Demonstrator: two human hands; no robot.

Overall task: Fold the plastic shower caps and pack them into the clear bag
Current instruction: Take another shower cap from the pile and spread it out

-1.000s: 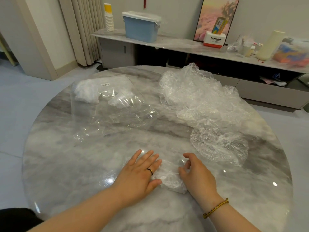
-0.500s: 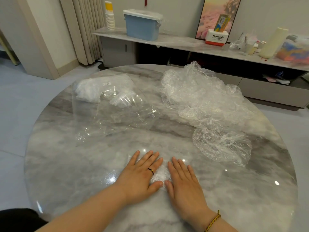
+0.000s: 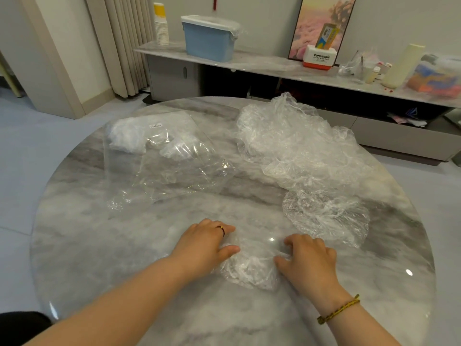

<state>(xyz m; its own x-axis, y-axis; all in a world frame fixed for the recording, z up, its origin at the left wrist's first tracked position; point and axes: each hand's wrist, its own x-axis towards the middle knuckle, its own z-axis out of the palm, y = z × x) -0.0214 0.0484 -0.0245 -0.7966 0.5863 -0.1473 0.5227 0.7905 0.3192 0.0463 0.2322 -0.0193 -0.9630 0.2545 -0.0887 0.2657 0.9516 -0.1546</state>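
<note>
No longer flat, my left hand (image 3: 204,245) and right hand (image 3: 308,263) gripped the cap (image 3: 249,269), fingers curled, on the marble table (image 3: 124,245) before a sideboard (image 3: 262,63). It lay crumpled, cloudy.

The left hand (image 3: 207,245) and right hand (image 3: 309,260) now are apart, fingers curled, gripping opposite sides of the folded shower cap (image 3: 249,268).

The word "Panasonic" is on a white and red box (image 3: 318,60). The box stands far off to the right on the long shelf (image 3: 259,64). A tiny white sticker (image 3: 155,125) on the clear bag (image 3: 174,168) has print too small to read.
</note>
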